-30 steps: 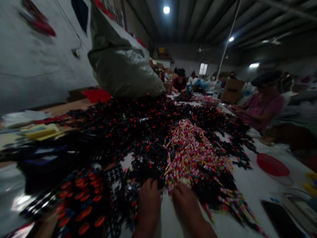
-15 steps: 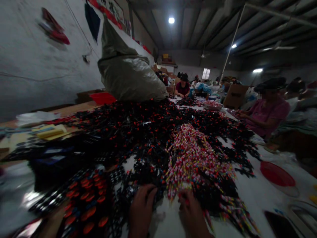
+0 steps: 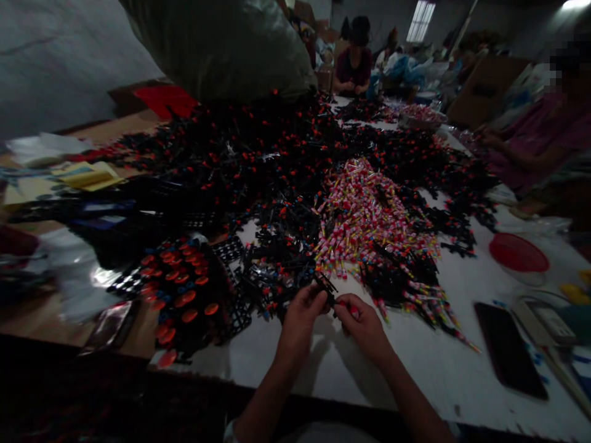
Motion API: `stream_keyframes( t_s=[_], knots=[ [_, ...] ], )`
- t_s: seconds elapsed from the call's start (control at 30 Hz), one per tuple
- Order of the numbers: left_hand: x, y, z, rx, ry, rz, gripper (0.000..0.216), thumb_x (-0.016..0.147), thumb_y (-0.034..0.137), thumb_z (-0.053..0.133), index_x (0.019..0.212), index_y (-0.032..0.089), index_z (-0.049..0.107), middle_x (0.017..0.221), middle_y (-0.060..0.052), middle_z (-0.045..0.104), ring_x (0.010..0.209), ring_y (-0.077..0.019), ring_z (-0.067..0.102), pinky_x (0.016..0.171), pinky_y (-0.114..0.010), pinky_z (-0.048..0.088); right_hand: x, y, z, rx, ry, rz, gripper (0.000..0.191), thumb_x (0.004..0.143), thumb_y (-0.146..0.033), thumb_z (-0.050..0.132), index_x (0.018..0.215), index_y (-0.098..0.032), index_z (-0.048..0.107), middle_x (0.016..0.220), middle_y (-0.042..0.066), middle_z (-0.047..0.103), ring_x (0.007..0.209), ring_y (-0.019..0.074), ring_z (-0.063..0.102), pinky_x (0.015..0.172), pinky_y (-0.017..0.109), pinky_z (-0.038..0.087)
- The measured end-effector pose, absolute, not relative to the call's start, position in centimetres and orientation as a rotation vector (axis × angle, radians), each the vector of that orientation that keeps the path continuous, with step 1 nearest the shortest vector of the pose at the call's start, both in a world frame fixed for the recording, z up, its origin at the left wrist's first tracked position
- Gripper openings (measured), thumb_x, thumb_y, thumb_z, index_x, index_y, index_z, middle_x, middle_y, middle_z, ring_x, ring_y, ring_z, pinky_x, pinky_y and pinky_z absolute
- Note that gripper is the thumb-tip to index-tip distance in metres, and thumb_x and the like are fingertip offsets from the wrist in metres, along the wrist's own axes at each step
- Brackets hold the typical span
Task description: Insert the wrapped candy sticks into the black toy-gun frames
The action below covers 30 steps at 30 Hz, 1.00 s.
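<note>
Between left hand (image 3: 299, 315) and right hand (image 3: 365, 324) fingers (image 3: 344, 306), 1 black piece (image 3: 325, 285).

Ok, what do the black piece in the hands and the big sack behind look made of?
Black piece: likely moulded plastic, matte, thin rigid ribs. Sack: probably woven plastic fabric, grey-green, soft folds with a dull sheen; too dim to be sure.

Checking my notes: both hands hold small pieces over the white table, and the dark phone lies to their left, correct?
No: the head view shows the dark phone to the right of the left hand and right hand holding small pieces.
</note>
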<state>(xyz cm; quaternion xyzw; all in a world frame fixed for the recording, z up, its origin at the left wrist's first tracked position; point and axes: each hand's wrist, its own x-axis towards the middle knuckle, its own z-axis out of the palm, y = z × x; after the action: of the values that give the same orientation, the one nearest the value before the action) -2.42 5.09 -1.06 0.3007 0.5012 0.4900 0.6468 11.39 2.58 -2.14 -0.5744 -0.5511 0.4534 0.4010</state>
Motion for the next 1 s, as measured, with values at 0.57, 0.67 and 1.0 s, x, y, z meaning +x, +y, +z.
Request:
stream_keyframes(
  t_s=[0.57,0.67,1.0],
  knots=[
    [-2.2,3.5,-1.1,0.689,1.217,1.045,0.032,0.066,0.038,0.073,0.086,0.012,0.067,0.078,-0.005,0.071,0.066,-0.014,0.062,0.066,-0.027,0.049,13.9,0.7,-2.9,-1.525,-1.513,1.145,0.021,0.086,-0.034,0.054,0.102,-0.02,0.055,0.085,0.001,0.064,0.069,0.0129,0.062,0.065,0.024,0.049],
    [-2.1,3.5,-1.0,0.72,1.249,1.04,0.03,0.066,0.037,0.073,0.084,0.013,0.067,0.075,-0.004,0.07,0.063,-0.0128,0.061,0.065,-0.026,0.048,13.8,0.8,-2.9,-1.484,-1.503,1.167,0.019,0.088,-0.036,0.051,0.096,-0.02,0.057,0.084,0.001,0.064,0.067,0.012,0.061,0.064,0.023,0.048],
    [-2.2,3.2,-1.0,0.734,1.232,1.063,0.028,0.068,0.037,0.071,0.084,0.014,0.065,0.075,-0.003,0.07,0.063,-0.0132,0.061,0.063,-0.026,0.048,13.7,1.0,-2.8,-1.503,-1.502,1.153,0.023,0.087,-0.039,0.051,0.098,-0.02,0.059,0.076,0.0,0.064,0.062,0.0111,0.059,0.059,0.022,0.046]
  ],
)
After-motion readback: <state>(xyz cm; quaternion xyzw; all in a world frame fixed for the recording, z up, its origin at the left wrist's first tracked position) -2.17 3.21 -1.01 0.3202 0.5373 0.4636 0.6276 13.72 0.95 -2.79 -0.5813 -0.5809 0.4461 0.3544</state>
